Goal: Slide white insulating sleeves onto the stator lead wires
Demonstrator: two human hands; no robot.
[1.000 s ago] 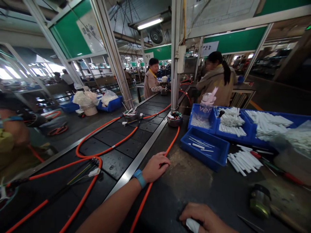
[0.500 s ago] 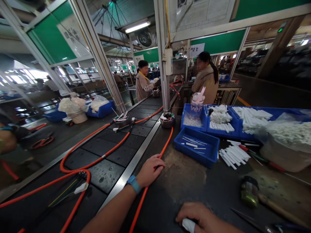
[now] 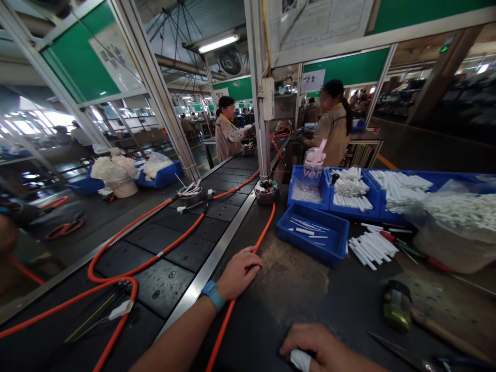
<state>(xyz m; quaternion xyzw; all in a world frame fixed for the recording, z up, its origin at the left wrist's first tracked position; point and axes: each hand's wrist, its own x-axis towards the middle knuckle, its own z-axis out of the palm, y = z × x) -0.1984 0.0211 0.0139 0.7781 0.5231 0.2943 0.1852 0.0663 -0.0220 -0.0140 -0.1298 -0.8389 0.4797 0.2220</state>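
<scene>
Orange cable [image 3: 267, 227] runs from the round metal housing [image 3: 266, 194], near the blue tray [image 3: 313, 248], down under my left hand [image 3: 239, 271]; its fingers curl, gripping or not I cannot tell. My right hand [image 3: 313, 343] lies half-curled on the dark worktop [image 3: 267, 320], white material [image 3: 301, 359] by its thumb, perhaps unpinched; I cannot tell

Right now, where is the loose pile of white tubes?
In the head view, the tube pile lies on the bench at right, between the small blue tray and the white-filled bag.
</scene>
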